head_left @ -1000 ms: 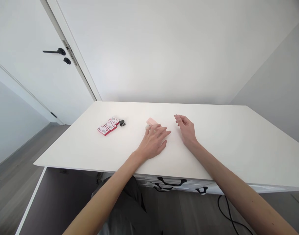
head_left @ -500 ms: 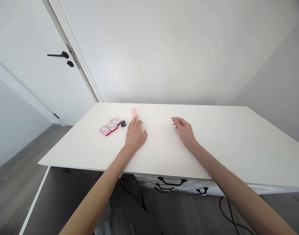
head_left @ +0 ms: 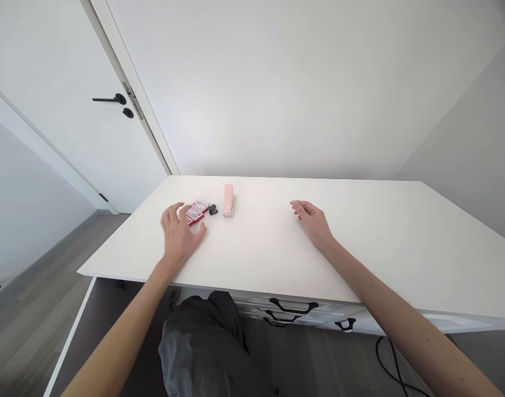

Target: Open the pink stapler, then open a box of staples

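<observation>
My left hand (head_left: 177, 234) is over the near left end of a row of small red-and-white boxes (head_left: 199, 207), fingers spread and curved. It partly hides the nearest box, and I cannot tell if it touches it. Just right of the boxes lies a small black clip-like item (head_left: 212, 209). A pink stapler (head_left: 228, 199) lies beyond that, pointing away from me. My right hand (head_left: 312, 220) rests on the white tabletop (head_left: 252, 253) right of the middle, its thumb and fingers pressed together. Whatever is between those fingertips is too small to make out.
A white wall (head_left: 277, 88) stands behind the tabletop, and a white door with a black handle (head_left: 111, 99) is at the left. Drawers with black pulls (head_left: 293, 306) are below the front edge. A black cable (head_left: 395, 366) lies on the floor at the right.
My left hand has left the stapler and moved left to the red-and-white boxes. The whole stapler now shows. My right hand keeps its place and its pinch.
</observation>
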Demonstrator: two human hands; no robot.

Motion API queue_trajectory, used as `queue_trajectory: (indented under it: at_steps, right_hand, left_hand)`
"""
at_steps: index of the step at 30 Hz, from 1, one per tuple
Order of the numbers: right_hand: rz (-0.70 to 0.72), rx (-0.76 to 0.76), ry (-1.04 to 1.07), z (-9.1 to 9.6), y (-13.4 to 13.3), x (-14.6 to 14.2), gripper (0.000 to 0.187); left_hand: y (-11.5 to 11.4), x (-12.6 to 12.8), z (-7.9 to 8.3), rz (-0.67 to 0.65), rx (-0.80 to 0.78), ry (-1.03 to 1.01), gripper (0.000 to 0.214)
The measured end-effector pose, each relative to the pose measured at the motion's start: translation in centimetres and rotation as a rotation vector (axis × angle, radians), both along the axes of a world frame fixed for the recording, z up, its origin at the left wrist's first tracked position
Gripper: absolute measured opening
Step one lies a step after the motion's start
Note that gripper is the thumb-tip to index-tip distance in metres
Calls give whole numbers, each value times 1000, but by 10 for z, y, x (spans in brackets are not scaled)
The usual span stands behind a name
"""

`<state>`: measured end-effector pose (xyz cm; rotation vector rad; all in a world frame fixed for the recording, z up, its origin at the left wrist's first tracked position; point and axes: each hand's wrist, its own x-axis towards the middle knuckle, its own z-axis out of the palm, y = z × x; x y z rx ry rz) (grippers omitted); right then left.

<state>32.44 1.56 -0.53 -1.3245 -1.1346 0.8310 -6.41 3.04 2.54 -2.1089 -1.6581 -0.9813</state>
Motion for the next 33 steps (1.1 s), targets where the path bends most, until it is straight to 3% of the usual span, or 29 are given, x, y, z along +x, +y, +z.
queue_trajectory:
  at_steps: [3,6,12,18,22,29,33]
  right_hand:
    - [12,-6,1,1,-1,-1,51]
    - [15,-13,-11,2,-2,-2,53]
    - [19,-16,-32,2,-2,-1,54]
    - [29,-26,-20,4,-4,-1,51]
    - [64,-13,12,8,-6,-5,48]
    - [460,25,225,14,-16,-13,36]
    - [542,29,243,13,-17,-11,31]
  left_hand:
    - [-3,-34,-3,51,-116,3,69]
    - [-5,-51,-8,71,-227,-29,71]
    - [-4,-48,-8,81,-286,-52,67]
    - [-20,-38,1,8,-192,-29,63]
    - [-34,-25,7,-231,-117,-16,55]
    - [-45,36,0,-495,-161,-48,60]
    - [-38,71,-5,-582,-170,-82,66]
